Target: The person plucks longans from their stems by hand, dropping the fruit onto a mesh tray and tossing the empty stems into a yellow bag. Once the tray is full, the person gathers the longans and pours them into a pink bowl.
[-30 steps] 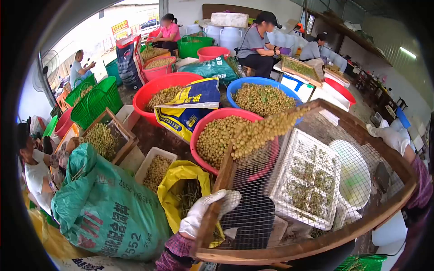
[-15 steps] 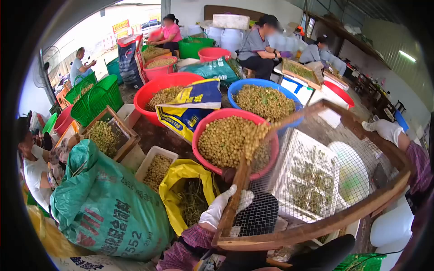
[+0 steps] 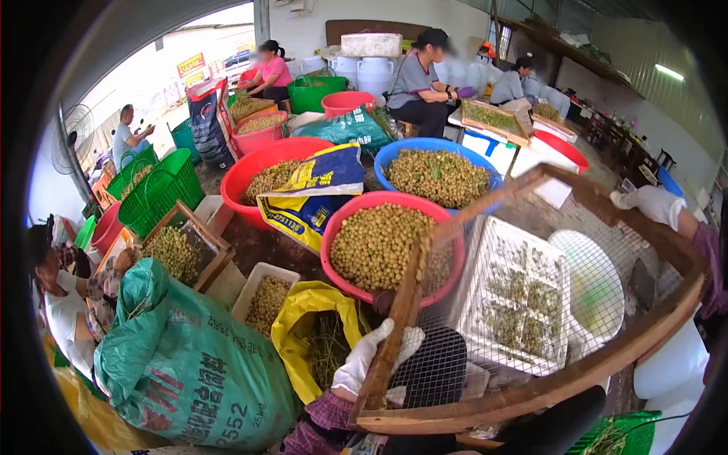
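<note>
Now my white-gloved left hand (image 3: 375,356) is clamped round the near-left rail of the wooden-framed wire-mesh sieve (image 3: 531,396), and my gloved right hand (image 3: 654,205) grips its far-right rail. Since a second ago, most yellow-green round seeds (image 3: 371,243) have run off the mesh. The sieve's left edge overhangs the red plastic basin (image 3: 324,244), and the yellow plastic sack (image 3: 299,307) crowds my left wrist.

White gloves (image 3: 370,356), pink checked sleeves (image 3: 331,413)
</note>
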The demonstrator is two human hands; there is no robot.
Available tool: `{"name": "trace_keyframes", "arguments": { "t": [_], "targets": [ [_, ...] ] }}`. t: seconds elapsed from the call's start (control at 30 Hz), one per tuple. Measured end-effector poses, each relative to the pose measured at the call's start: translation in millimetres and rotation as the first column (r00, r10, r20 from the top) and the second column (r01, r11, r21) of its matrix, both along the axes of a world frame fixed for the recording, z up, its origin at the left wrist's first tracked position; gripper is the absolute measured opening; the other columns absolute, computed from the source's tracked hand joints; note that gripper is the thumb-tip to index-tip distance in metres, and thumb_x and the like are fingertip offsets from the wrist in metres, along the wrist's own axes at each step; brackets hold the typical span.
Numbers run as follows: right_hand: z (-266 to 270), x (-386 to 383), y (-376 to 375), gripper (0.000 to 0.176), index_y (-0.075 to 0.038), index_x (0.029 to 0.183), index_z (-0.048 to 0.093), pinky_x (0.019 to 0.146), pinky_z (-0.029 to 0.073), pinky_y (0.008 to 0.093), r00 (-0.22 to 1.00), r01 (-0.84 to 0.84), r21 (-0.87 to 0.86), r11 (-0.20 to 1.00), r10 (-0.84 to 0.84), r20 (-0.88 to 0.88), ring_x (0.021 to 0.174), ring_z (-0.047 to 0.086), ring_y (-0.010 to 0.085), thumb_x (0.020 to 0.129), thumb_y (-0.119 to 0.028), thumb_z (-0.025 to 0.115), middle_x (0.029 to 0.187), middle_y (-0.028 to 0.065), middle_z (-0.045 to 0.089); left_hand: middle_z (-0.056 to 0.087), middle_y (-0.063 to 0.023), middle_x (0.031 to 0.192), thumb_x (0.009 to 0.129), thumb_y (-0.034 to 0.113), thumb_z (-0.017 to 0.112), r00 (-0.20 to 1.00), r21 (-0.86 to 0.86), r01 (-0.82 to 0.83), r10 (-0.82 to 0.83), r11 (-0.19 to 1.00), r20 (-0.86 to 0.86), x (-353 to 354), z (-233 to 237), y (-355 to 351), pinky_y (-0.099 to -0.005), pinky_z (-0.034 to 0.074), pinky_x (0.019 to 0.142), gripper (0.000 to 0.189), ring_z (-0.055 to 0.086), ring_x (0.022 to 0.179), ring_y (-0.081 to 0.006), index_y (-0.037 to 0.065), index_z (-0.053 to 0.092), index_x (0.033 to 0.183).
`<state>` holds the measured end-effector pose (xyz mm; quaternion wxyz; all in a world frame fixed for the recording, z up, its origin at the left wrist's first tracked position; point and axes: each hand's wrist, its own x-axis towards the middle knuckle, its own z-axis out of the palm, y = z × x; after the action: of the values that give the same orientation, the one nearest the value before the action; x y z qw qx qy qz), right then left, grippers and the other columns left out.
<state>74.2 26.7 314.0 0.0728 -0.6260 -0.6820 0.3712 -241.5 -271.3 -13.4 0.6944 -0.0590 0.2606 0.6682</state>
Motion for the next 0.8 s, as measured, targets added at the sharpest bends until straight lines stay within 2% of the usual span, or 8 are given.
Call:
{"name": "trace_keyframes", "arguments": {
  "t": [0.03,0.13,0.23,0.37,0.5,0.67,0.73,0.8],
  "targets": [
    [-1,7,3,0.026,-0.009,0.097,0.065,0.055,0.041,0.0267,0.996,0.016,-0.101,0.995,-0.025,-0.086,0.059,0.053,0.0135,0.089,-0.033,0.062,0.072,0.0025,0.061,0.059,-0.0236,0.113,0.096,0.026,0.049,1.0,-0.027,-0.013,0.012,1.0,-0.019,-2,11,-1,-0.0361,0.054,0.088,0.045,0.062,0.099,-0.0292,-0.008,0.044,0.127],
    [-1,-3,-19,0.031,-0.005,0.106,0.066,0.063,0.045,0.0261,0.983,0.043,-0.005,0.999,-0.043,-0.179,0.07,0.057,0.0137,0.088,-0.031,0.064,0.084,0.0038,0.065,0.061,-0.0205,0.111,0.096,0.027,0.049,0.994,-0.019,-0.04,0.038,0.999,-0.098,11,13,4,-0.0325,0.055,0.085,0.043,0.064,0.095,-0.0262,-0.008,0.049,0.121],
    [2,-25,-32,0.039,-0.001,0.09,0.07,0.069,0.041,0.0289,0.959,-0.186,0.332,0.925,0.097,0.266,0.076,0.055,0.0117,0.087,-0.04,0.064,0.081,0.0027,0.066,0.062,-0.0199,0.111,0.096,0.028,0.049,0.998,-0.006,0.034,-0.034,0.999,-0.046,12,-17,19,-0.0309,0.055,0.083,0.043,0.065,0.094,-0.0253,-0.008,0.05,0.121],
    [10,-8,-26,0.04,-0.001,0.093,0.07,0.068,0.041,0.0284,0.93,-0.208,0.393,0.896,0.057,0.362,0.075,0.055,0.0109,0.087,-0.04,0.063,0.08,0.004,0.066,0.061,-0.0208,0.112,0.096,0.029,0.049,0.999,-0.016,0.013,-0.013,1.0,-0.035,11,-5,18,-0.032,0.055,0.083,0.045,0.064,0.095,-0.026,-0.009,0.049,0.121],
    [-7,21,-30,0.039,0.003,0.092,0.068,0.064,0.044,0.0286,0.989,-0.002,0.392,0.92,0.06,-0.135,0.07,0.057,0.0156,0.086,-0.036,0.065,0.078,0.0078,0.064,0.06,-0.0229,0.113,0.096,0.028,0.05,0.994,-0.019,-0.065,0.063,0.998,-0.095,10,8,26,-0.0345,0.055,0.085,0.045,0.063,0.098,-0.0282,-0.01,0.05,0.12],
    [-49,98,0,0.027,-0.011,0.079,0.054,0.039,0.044,0.0301,0.974,0.146,0.381,0.913,-0.066,-0.215,0.045,0.047,0.0133,0.085,-0.033,0.068,0.062,0.0002,0.051,0.061,-0.0215,0.11,0.096,0.025,0.05,0.967,0.019,0.096,-0.088,0.995,-0.24,-1,29,59,-0.0348,0.053,0.089,0.04,0.063,0.098,-0.0278,-0.008,0.051,0.118],
    [-64,112,-26,0.028,-0.007,0.092,0.057,0.053,0.044,0.0285,0.926,0.152,0.173,0.973,-0.079,-0.369,0.058,0.051,0.0118,0.086,-0.033,0.066,0.074,0.0013,0.056,0.062,-0.0203,0.108,0.095,0.025,0.051,0.953,0.039,0.159,-0.143,0.987,-0.269,3,48,86,-0.0342,0.053,0.089,0.038,0.063,0.096,-0.027,-0.006,0.051,0.117],
    [-92,121,-68,0.037,0.0,0.098,0.067,0.067,0.05,0.0304,0.826,0.294,0.006,0.956,-0.251,-0.504,0.076,0.062,0.0178,0.084,-0.034,0.067,0.088,0.0091,0.066,0.063,-0.0172,0.104,0.09,0.027,0.061,0.883,-0.014,0.277,-0.26,0.961,-0.392,11,45,138,-0.0363,0.052,0.089,0.037,0.062,0.098,-0.0266,-0.001,0.054,0.113]
  ]
}}
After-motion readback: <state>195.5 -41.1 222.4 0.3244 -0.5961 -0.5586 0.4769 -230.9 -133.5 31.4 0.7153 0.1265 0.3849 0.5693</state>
